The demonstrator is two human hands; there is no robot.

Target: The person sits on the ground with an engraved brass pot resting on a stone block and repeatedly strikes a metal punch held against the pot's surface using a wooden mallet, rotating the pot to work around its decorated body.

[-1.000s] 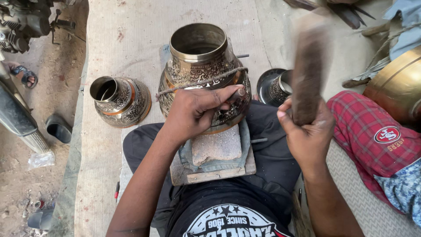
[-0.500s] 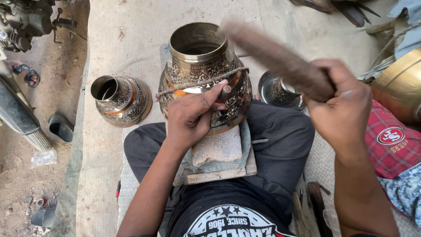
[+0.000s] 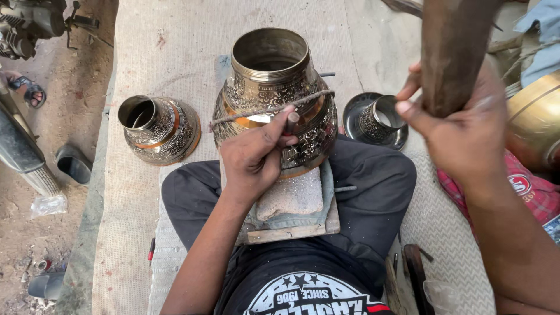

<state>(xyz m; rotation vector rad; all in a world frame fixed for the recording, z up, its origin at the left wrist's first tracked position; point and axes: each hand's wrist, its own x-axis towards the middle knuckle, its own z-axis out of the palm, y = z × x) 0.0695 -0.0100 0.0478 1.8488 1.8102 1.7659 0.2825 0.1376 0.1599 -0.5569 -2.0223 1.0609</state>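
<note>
A pale woven mat (image 3: 175, 52) is spread over the ground under even daylight. Along its left edge, bare dirt (image 3: 35, 233) is seen, littered with scraps and a dark shoe (image 3: 73, 165). Machinery (image 3: 29, 26) is parked at the upper left corner. A lighter patterned mat (image 3: 443, 233) is laid at the right.

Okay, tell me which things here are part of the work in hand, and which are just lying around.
In use:
- engraved brass pot, lying on a padded wooden block
- small punch, pinched in the left hand
- wooden mallet, raised in the right hand

Lying about:
- smaller engraved pot
- engraved cup on a dish
- plain brass vessel
- dark shoe
</note>
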